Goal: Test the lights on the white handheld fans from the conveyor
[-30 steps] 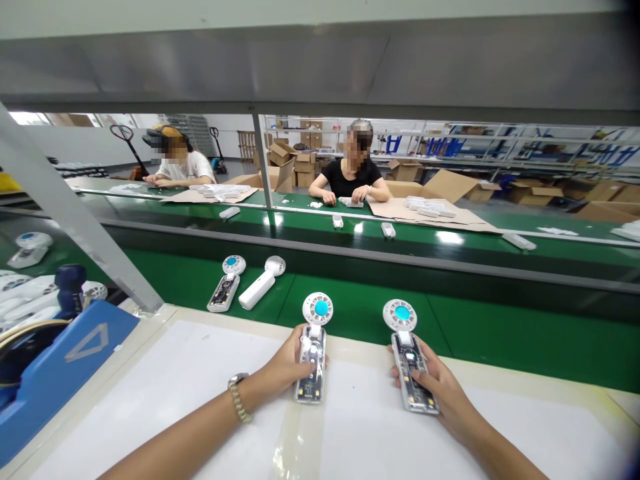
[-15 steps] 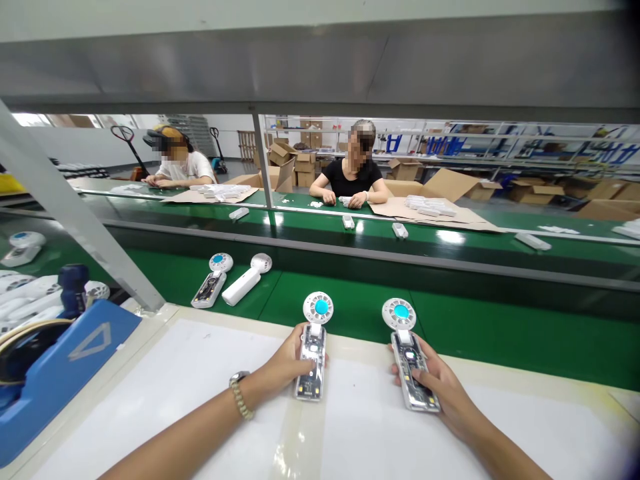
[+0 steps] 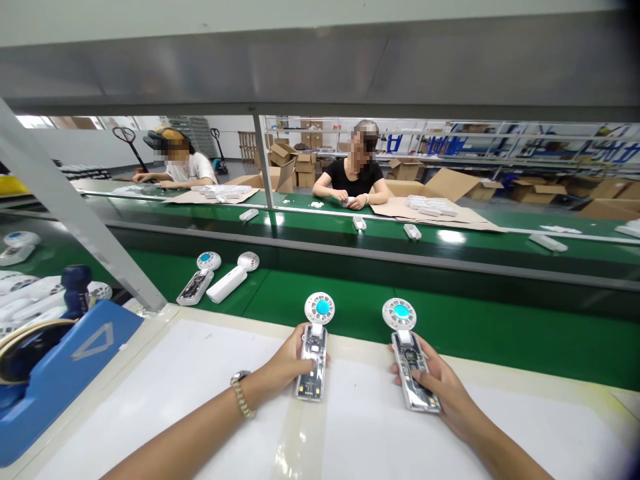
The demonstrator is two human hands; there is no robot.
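My left hand point(image 3: 295, 363) is closed around a handheld fan point(image 3: 313, 383) with a clear handle front, its circuit board visible inside. The round white head with a turquoise centre points away from me. In my right hand point(image 3: 440, 380) is a second handheld fan point(image 3: 420, 393) of the same make, leaning slightly left. Each thumb presses on the handle front. Both fans are held above the near edge of the white-covered table point(image 3: 200, 387). Beyond them, a clear-fronted fan point(image 3: 196, 287) and a white fan point(image 3: 229, 283) lie on the green belt point(image 3: 300, 277).
A blue tape dispenser point(image 3: 75, 380) stands at left, beside a pile of white fans point(image 3: 30, 300). A slanted metal post point(image 3: 85, 207) rises there, and a shelf point(image 3: 320, 67) hangs overhead. Across the line sit two people, with white parts on cardboard point(image 3: 450, 217).
The two fans on the near belt have slid left, while white parts on the far belt have shifted right. A lit spot on the right fan's board has gone dark. My hands stay almost still.
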